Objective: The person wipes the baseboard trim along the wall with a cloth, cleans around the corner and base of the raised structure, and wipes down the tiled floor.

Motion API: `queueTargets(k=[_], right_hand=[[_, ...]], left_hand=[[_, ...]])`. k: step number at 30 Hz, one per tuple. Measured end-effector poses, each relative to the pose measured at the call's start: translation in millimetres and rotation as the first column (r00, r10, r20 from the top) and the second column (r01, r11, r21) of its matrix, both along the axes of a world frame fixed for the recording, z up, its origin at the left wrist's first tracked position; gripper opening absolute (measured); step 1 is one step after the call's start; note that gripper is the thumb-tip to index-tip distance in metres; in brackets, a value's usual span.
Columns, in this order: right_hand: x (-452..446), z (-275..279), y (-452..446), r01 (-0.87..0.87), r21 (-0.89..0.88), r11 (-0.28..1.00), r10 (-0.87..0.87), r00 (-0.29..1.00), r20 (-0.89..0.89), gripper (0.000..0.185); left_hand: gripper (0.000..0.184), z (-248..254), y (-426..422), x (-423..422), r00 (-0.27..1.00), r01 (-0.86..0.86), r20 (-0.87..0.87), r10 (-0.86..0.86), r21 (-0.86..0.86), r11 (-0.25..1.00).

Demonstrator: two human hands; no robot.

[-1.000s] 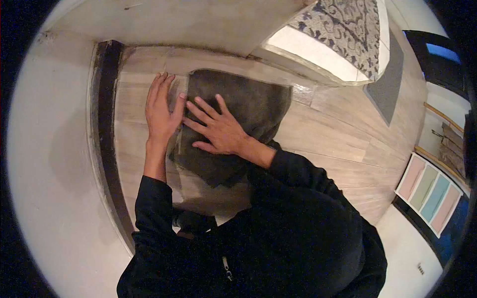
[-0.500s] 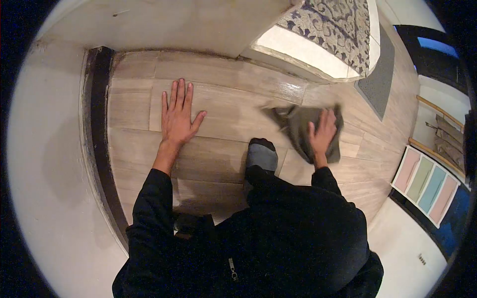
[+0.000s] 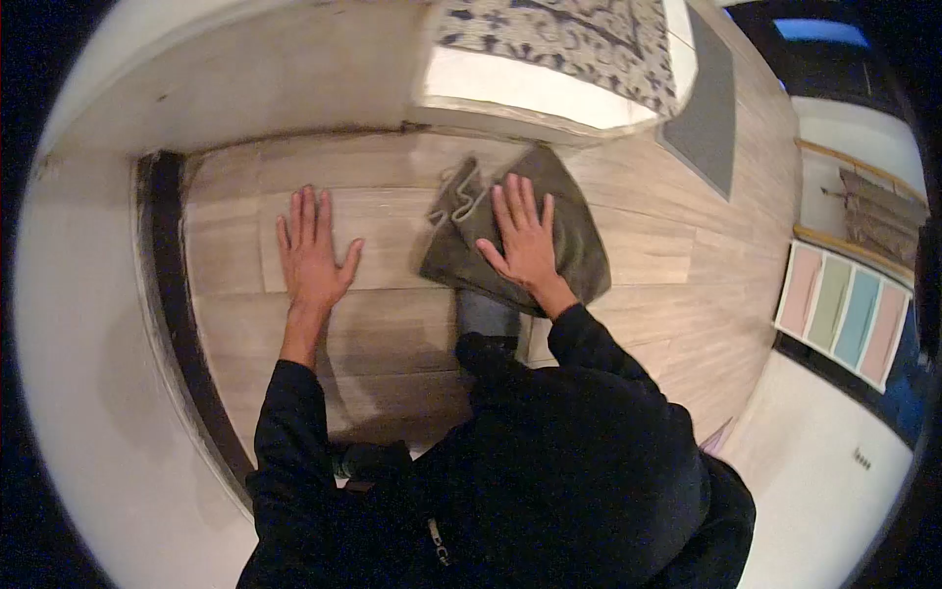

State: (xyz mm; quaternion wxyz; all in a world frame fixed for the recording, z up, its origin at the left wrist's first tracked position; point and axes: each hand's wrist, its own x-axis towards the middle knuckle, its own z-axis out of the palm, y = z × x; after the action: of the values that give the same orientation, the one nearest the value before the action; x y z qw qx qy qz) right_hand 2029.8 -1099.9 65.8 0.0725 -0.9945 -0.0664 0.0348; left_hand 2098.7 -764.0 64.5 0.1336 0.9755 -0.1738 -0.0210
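Observation:
My left hand (image 3: pixel 312 260) lies flat on the wood-look floor (image 3: pixel 383 339), fingers spread, holding nothing. A grey-brown cloth (image 3: pixel 579 231) is spread on the floor at the middle of the view, its far left corner bunched into folds. Pressed flat on top of it is my right hand (image 3: pixel 527 245), with fingers stretched out and thumb apart. The near edge of the cloth covers the toe of my grey sock (image 3: pixel 488 314).
A raised white step (image 3: pixel 530 88) with a patterned mat (image 3: pixel 579 44) juts in at the top. Past it lies a grey mat (image 3: pixel 702 118). Walls run along the left and far side. To the right stands a drawer unit with pastel fronts (image 3: pixel 839 304).
My right hand has slid the cloth leftward and away from me, over my foot. The view has shifted a little; my left hand still rests flat on the floor.

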Motion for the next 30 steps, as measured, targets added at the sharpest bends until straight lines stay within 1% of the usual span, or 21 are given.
queueTargets(k=[3,5,7,9,10,12,13,15,17,19,22,24,25,26,30], right_hand=[[10.6,7.3,-45.9,-0.157,0.054,0.986,0.161,0.984,-0.074,0.084],[11.2,-1.0,-87.7,-0.058,0.033,0.998,0.058,0.998,0.016,0.084],[9.2,2.5,-131.8,0.092,-0.062,0.994,-0.087,0.994,0.071,0.081],[-6.7,-4.6,-183.4,0.303,-0.090,0.949,-0.293,0.950,0.111,0.078],[-26.0,-5.0,-203.1,0.417,-0.087,0.905,-0.406,0.906,0.120,0.077],[-80.4,-8.6,-230.3,0.622,-0.073,0.780,-0.608,0.780,0.148,0.074],[-117.1,-12.7,-230.9,0.708,-0.065,0.703,-0.692,0.702,0.166,0.073],[-191.8,-23.0,-210.5,0.855,-0.116,0.506,-0.836,0.519,0.179,0.072],[-254.6,-33.7,-173.9,0.904,-0.162,0.396,-0.894,0.420,0.158,0.071],[-289.4,-39.8,-130.8,0.915,-0.195,0.354,-0.923,0.376,0.087,0.079],[-290.4,-51.5,-83.5,0.798,-0.271,0.538,-0.826,0.563,0.020,0.089],[-233.2,-23.0,-70.3,0.672,-0.177,0.719,-0.685,0.728,-0.021,0.097],[-200.1,-13.3,-70.9,0.628,-0.116,0.770,-0.634,0.773,-0.023,0.095],[-166.9,-6.0,-76.1,0.577,-0.054,0.815,-0.579,0.815,-0.019,0.093],[-62.8,-1.0,-131.2,0.436,-0.002,0.900,-0.435,0.898,0.070,0.082]], left_hand=[[0.083,-2.0,0.4,1.1,1.000,0.018,0.016,-0.018,-0.003,1.000],[0.083,-2.3,0.3,0.6,1.000,0.017,0.019,-0.017,0.008,1.000],[0.083,-0.1,-1.9,0.8,1.000,0.019,0.016,-0.019,-0.001,1.000],[0.082,1.8,-3.2,-0.9,1.000,0.018,0.012,-0.019,0.002,1.000],[0.082,2.2,-3.7,-1.2,1.000,0.020,0.013,-0.020,0.008,1.000],[0.083,3.4,-2.9,0.7,1.000,0.023,0.019,-0.023,0.015,1.000],[0.083,3.3,-3.0,0.3,1.000,0.020,0.019,-0.020,0.015,1.000],[0.082,3.5,-6.3,-0.1,1.000,0.008,0.017,-0.009,0.005,1.000],[0.082,5.4,-7.3,-0.1,1.000,0.002,0.009,-0.002,-0.004,1.000],[0.082,1.4,-5.4,-0.5,1.000,0.012,0.021,-0.012,-0.005,1.000],[0.081,1.3,-7.8,-0.1,1.000,0.014,0.028,-0.014,0.005,1.000],[0.081,1.7,-7.4,-0.7,0.999,0.025,0.035,-0.026,0.024,0.999],[0.080,-2.1,-5.9,-1.3,0.998,0.029,0.047,-0.030,0.034,0.999],[0.080,-4.4,-5.2,-1.6,0.998,0.031,0.059,-0.034,0.044,0.999],[0.078,-2.8,-4.1,-1.0,0.997,0.040,0.061,-0.044,0.052,0.998]])
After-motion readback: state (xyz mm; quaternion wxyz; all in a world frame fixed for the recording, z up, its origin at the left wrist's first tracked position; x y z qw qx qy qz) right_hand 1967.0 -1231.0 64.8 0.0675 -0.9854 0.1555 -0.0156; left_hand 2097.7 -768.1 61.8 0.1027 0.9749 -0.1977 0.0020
